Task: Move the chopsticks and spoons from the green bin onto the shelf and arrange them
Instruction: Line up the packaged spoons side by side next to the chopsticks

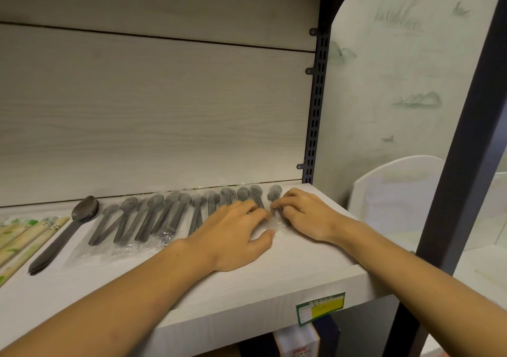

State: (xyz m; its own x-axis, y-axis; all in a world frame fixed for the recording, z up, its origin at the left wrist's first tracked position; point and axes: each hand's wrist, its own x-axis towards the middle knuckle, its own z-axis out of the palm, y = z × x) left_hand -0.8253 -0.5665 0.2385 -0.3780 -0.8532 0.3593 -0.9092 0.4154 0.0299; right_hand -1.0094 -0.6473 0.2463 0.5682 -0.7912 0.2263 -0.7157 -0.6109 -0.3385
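A pale wooden shelf (247,288) holds a row of dark plastic spoons in clear wrappers (164,214), bowls toward the far wall. The left hand (233,236) rests flat on the wrappers, fingers relaxed. Just right of it, the right hand (304,214) pinches the rightmost wrapped spoon (274,193). Far left lie wrapped chopsticks (24,236) and unwrapped stacked spoons (68,230).

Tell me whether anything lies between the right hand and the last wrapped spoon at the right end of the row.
Nothing visible does. The right hand is already at the rightmost wrapped spoon, its fingers curled onto the clear wrapper just below the bowl. The left hand rests beside it on the neighbouring spoons, not across it.
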